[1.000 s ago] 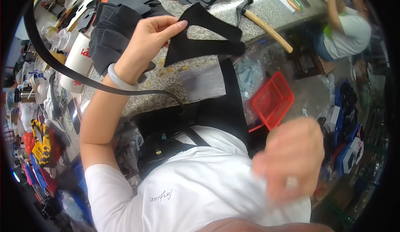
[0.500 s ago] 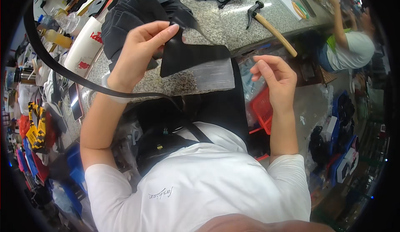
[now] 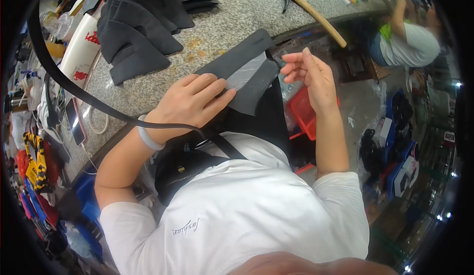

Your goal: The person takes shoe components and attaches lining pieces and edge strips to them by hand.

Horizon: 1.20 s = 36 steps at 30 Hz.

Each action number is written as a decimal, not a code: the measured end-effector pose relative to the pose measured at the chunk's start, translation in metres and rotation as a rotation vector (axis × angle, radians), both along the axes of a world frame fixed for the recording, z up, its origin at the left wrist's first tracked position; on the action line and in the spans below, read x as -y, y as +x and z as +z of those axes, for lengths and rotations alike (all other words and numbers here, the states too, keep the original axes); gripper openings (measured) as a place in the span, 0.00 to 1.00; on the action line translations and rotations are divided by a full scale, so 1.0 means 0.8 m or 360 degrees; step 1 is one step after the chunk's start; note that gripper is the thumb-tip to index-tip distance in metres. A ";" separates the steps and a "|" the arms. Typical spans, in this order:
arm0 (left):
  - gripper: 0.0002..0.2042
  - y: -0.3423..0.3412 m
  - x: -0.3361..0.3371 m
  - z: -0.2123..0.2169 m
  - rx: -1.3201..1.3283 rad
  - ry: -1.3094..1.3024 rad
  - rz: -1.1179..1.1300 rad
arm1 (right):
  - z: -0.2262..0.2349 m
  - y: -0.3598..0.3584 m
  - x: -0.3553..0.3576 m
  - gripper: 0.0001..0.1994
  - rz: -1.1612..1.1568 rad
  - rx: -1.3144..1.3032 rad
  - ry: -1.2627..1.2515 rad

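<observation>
My left hand holds a dark leather piece at the counter's front edge, fingers bent over its near end, thumb not plainly seen. The piece has two arms and lies with its dull grey side up. Between the arms shows a clear plastic sheet. One arm of the piece hangs past the counter edge above my lap. My right hand is raised just right of the piece, apart from it. Its fingers are loosely bent and spread, with nothing visible in them.
Fanned stacks of similar dark pieces cover the far left of the speckled stone counter. A hammer with a wooden handle lies at the back right. Below stands a red basket. Another person works at far right.
My left hand has brought the piece down toward me and turned it from its shiny black side to its grey side. My right hand has risen slightly. The view has shifted.
</observation>
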<state>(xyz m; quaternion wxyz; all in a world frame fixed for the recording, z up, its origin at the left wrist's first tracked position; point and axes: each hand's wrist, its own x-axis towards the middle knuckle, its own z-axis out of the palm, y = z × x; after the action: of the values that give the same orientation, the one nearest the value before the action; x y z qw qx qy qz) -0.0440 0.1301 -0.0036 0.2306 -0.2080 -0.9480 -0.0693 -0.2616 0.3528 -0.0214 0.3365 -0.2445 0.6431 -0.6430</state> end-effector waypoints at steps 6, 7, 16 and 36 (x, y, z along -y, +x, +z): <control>0.23 -0.002 0.009 0.005 0.0113 0.0007 0.0018 | -0.007 -0.008 0.006 0.18 -0.0154 -0.0045 0.0207; 0.23 -0.003 0.011 0.008 0.0114 0.0006 0.0009 | -0.005 -0.008 0.007 0.15 0.0005 -0.0098 0.0300; 0.16 -0.030 -0.009 0.021 0.0167 0.0770 0.0390 | 0.002 0.030 0.021 0.06 0.0182 0.0203 0.0151; 0.12 -0.088 -0.031 -0.006 0.0249 0.0851 0.0315 | -0.039 0.018 0.026 0.06 0.0185 0.0465 -0.0115</control>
<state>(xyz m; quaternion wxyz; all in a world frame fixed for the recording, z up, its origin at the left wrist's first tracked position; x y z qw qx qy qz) -0.1143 0.1550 -0.0084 0.2090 -0.0404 -0.9267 -0.3096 -0.2470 0.3316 -0.0527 0.4542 -0.1971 0.5485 -0.6737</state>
